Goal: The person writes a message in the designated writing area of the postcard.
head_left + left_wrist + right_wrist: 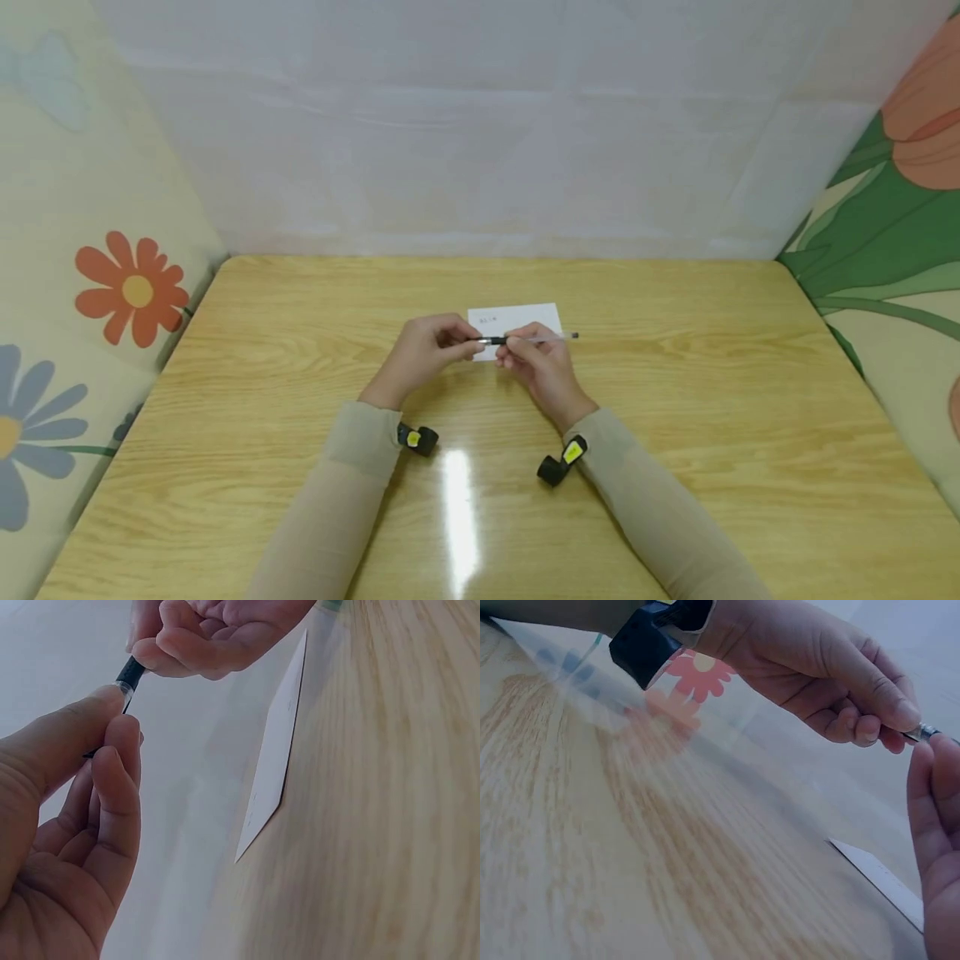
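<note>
A slim pen [497, 340] with a black grip section and a pale, see-through barrel lies level between the two hands, above a white card [517, 316]. My left hand [429, 346] pinches its left end between thumb and fingers; a small dark piece shows past those fingers in the left wrist view. Thumb and fingers of my right hand [546, 371] grip the pen near the black section, and its dark-tipped end sticks out to the right. The left fingers hide the pen's left end. The card [274, 757] lies flat on the table, with small marks on it.
The wood-grain table [262, 400] has a bright light reflection near its front. Behind it hangs a white cloth [465, 150], and flower-patterned panels [138, 292] stand at both sides. Black straps [551, 471] hang from the sleeve cuffs.
</note>
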### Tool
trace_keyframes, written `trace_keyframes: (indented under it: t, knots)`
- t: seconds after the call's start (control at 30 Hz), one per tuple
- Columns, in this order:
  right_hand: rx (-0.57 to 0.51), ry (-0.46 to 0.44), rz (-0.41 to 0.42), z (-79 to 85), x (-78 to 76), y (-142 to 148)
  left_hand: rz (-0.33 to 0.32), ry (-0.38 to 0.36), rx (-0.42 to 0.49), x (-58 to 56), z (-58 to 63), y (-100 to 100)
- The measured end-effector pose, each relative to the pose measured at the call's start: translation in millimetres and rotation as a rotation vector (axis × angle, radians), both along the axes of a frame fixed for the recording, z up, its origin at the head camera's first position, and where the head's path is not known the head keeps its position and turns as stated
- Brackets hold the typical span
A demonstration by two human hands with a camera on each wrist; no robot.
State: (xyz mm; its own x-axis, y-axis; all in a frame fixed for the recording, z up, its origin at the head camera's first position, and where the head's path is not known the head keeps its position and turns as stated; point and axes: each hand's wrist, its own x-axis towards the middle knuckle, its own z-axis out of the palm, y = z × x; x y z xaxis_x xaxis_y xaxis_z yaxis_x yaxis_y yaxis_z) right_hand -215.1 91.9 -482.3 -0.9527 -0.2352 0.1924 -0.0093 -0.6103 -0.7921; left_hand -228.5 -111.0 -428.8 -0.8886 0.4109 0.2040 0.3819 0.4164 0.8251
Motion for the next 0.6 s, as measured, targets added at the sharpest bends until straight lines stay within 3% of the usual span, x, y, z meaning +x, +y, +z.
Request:
trace_keyframes:
  t: [0.33,0.6]
  knots:
    - [0.004,-0.021,-0.015,0.6,0.1,-0.1,0.026,-0.023,-0.004,-0.3,-1.3,-1.7]
    - [0.039,-0.004,-0.092,-0.7,-1.8,-0.9,0.062,-0.039,-0.01,-0.9,3.4,-6.3]
